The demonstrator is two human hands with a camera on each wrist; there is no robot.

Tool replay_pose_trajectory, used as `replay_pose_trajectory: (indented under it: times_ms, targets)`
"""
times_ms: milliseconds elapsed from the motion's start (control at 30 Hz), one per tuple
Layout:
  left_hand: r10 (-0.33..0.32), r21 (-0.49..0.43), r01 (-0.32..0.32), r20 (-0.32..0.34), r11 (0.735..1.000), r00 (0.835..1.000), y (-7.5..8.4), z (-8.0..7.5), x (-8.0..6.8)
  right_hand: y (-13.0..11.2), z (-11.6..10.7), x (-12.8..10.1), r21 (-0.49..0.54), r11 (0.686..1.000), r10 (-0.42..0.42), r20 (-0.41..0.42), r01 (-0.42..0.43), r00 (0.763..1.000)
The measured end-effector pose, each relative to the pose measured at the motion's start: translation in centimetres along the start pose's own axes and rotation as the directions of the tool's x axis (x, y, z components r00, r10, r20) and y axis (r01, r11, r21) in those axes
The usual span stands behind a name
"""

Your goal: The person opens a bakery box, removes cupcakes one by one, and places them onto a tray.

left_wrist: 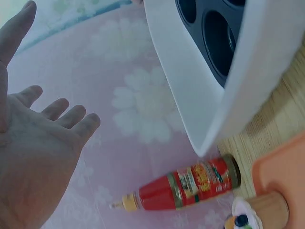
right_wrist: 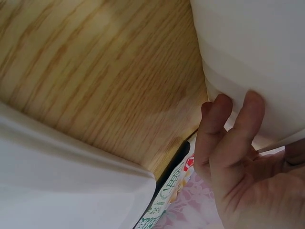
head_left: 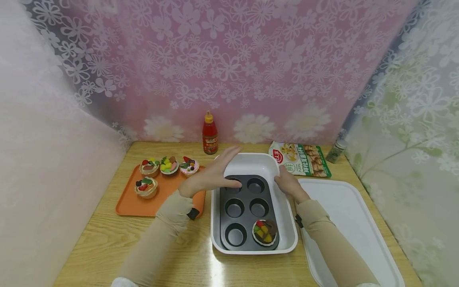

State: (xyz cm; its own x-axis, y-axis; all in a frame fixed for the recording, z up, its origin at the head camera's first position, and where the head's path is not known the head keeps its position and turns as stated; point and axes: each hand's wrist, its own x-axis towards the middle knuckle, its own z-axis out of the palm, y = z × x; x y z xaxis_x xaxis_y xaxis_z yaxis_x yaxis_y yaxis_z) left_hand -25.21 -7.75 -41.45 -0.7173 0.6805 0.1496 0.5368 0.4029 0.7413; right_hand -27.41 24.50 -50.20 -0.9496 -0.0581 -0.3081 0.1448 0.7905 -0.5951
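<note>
My right hand point(head_left: 288, 184) grips the right rim of a deep white tray point(head_left: 285, 229), fingers against its outer wall in the right wrist view. Over the tray's left edge, my left hand point(head_left: 212, 175) is spread with straight fingers and holds nothing. Inside the tray lies a dark muffin tin point(head_left: 247, 218) with several round cups. A fruit tart point(head_left: 264, 232) with chocolate sits in its near right cup; the other cups hold nothing visible. Several more fruit tarts point(head_left: 146, 187) stand on an orange tray point(head_left: 161, 203) at the left.
Behind the deep tray stands a red sauce bottle point(head_left: 210, 135) with a yellow cap. A food packet point(head_left: 303, 159) and a small spice jar point(head_left: 336, 150) lie at the back right. A flat white tray point(head_left: 344, 207) is under my right forearm, on the wooden table point(head_left: 93, 247).
</note>
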Motion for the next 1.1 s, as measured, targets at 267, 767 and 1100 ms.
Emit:
replay_pose_trajectory:
  times_ms: [267, 767, 1100]
  targets:
    - [0.047, 0.031, -0.049, 0.074, 0.998, 0.996, 1.2, 2.2, 1.8, 0.3, 0.1, 0.1, 0.014, 1.0, -0.001, -0.004, 0.001, 1.0]
    - [0.035, 0.085, -0.067, 0.336, 0.994, 0.941, 2.0, 6.2, 2.4, 0.1, 0.2, -0.1, -0.03, 0.999, -0.029, -0.03, 0.028, 0.999]
    - [0.039, 0.147, -0.125, 0.483, 0.981, 0.875, 3.1, 8.5, 2.5, 0.0, 0.1, -0.3, -0.061, 0.997, -0.053, -0.047, 0.05, 0.998]
